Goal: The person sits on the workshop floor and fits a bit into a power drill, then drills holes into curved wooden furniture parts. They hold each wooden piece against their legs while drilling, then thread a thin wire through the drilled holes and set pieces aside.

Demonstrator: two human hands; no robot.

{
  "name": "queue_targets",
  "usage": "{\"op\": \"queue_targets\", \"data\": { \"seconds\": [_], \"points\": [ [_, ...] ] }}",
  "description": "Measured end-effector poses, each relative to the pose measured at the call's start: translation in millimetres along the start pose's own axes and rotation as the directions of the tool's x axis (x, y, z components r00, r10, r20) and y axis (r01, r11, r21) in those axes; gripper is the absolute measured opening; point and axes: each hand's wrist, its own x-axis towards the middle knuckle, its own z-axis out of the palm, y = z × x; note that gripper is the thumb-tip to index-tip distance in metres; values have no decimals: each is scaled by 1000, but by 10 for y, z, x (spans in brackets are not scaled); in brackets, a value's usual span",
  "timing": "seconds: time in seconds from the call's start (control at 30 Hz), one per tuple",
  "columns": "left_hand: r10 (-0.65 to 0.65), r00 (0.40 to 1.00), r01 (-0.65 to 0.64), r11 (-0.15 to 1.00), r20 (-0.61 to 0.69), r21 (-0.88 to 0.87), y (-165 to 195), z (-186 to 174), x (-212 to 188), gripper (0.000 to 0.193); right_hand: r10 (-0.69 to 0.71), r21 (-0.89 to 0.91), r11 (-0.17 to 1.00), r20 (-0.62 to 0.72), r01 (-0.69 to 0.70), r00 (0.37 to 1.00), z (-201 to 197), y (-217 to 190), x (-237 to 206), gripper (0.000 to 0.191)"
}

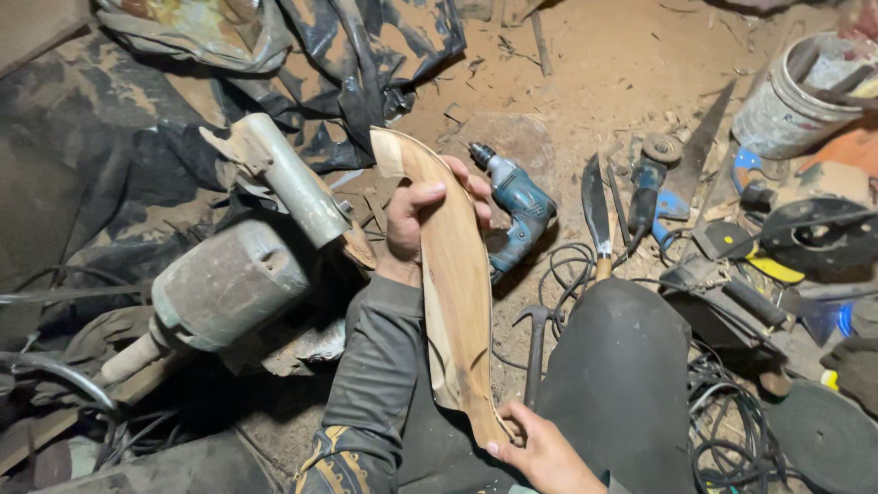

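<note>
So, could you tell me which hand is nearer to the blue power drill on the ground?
Left. The left hand grips the upper wooden piece, beside the blue drill. The right hand holds the piece's lower end, farther away.

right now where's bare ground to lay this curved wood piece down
Bare dirt floor lies beyond the teal drill, between black sheeting and white bucket. Right of the knife is crowded with tools and cables; the motor fills the left.

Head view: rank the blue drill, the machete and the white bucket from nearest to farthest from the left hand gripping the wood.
From the left hand:
1. Blue drill, just right of it.
2. Machete, farther right, beside the knee.
3. White bucket, top right corner.
</note>
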Motion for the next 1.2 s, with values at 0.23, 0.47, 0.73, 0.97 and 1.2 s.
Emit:
{"op": "queue_targets", "data": {
  "seconds": [0.23, 0.47, 0.73, 0.97, 1.2],
  "points": [
    [-51, 998, 48, 996, 40, 81, 396, 568, -113, 24, -99, 95, 992, 191, 82, 977, 82, -50, 258, 41],
    [-172, 977, 213, 815, -127, 538, 749, 951, -137, 22, -267, -99, 950, 236, 296, 934, -455, -662, 525, 36],
    [-299, 811, 566, 618, -503, 545, 747, 680, -1088, 22, 477, 612, 774, -392, -164, 787, -1456, -851, 2416, 64],
    [-243, 787, 590, 564, -567, 577, 636, 338, -1823, 22, 108, 955, 295, -59, 25, 992, -1138, -615, 2880, 41],
    [-161, 775, 590, 532, -611, 608, 652, 106, -2174, 23, 24, 987, 19, -163, 162, 986, -1478, -557, 2784, 39]
  ]
}}
